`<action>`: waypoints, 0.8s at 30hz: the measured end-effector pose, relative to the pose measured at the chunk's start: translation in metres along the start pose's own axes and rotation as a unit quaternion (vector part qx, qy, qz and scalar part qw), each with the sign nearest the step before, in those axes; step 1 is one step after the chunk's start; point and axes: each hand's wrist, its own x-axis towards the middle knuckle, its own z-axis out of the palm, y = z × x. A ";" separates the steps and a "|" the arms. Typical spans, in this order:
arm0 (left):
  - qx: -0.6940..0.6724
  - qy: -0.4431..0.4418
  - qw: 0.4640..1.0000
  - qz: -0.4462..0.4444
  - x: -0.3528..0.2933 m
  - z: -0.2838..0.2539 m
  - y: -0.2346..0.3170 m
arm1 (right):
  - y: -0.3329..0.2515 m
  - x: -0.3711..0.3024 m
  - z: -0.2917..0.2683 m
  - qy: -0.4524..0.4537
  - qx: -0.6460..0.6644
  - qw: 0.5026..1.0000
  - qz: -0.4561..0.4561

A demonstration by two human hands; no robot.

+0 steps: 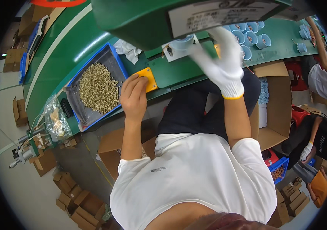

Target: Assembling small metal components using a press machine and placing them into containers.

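**Brass pieces in the tray, one hand at the orange tab**

Brass-coloured small parts (99, 89) lie heaped in a blue-rimmed tray (122, 66) at the near edge of the green tabletop (171, 73). Bare left hand (133, 96) rests just beside the tray, fingers flat on an orange plate (149, 78); grip closed on nothing. Gloved right hand (220, 57) is blurred, raised toward a pale blue cup (182, 43) under the green machine housing (140, 19); cannot tell what its grip holds. Rows of blue cups (247, 36) stand farther right. Judged step: feeding a cup at the machine. Next move likely needs a steady placement there.
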 end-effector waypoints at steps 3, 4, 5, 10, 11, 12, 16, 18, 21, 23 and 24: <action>0.038 -0.007 0.999 -0.002 -0.011 -0.007 -0.004 | 0.067 -0.057 -0.037 0.030 -0.132 0.990 -0.039; 0.030 -0.013 0.999 0.002 -0.012 -0.010 -0.003 | 0.075 -0.068 -0.040 0.013 -0.173 0.984 -0.028; 0.065 -0.022 0.998 0.011 -0.012 -0.014 -0.001 | 0.069 -0.061 -0.043 -0.019 -0.183 0.980 -0.079; 0.075 -0.060 0.995 0.028 0.005 -0.007 0.000 | 0.056 -0.022 -0.068 -0.144 -0.197 0.968 -0.055; 0.076 -0.075 0.994 0.038 0.007 -0.012 -0.002 | 0.060 -0.018 -0.067 -0.115 -0.190 0.971 -0.092; 0.068 -0.075 0.994 0.046 0.008 -0.014 -0.001 | 0.061 -0.016 -0.068 -0.086 -0.184 0.971 -0.129; 0.069 -0.072 0.994 0.044 0.016 -0.014 0.002 | 0.082 -0.051 -0.047 -0.072 -0.145 0.976 -0.146; 0.041 -0.049 0.998 0.001 0.023 -0.012 0.008 | 0.075 -0.048 -0.045 -0.077 -0.117 0.980 -0.142; 0.027 -0.033 0.999 -0.006 0.039 0.000 0.013 | 0.073 -0.046 -0.048 -0.093 -0.138 0.974 -0.151; 0.017 -0.026 0.999 -0.016 0.047 0.012 0.012 | 0.077 -0.048 -0.048 -0.092 -0.129 0.975 -0.154; -0.008 -0.028 0.999 -0.030 0.049 0.020 0.012 | 0.075 -0.049 -0.049 -0.092 -0.125 0.977 -0.147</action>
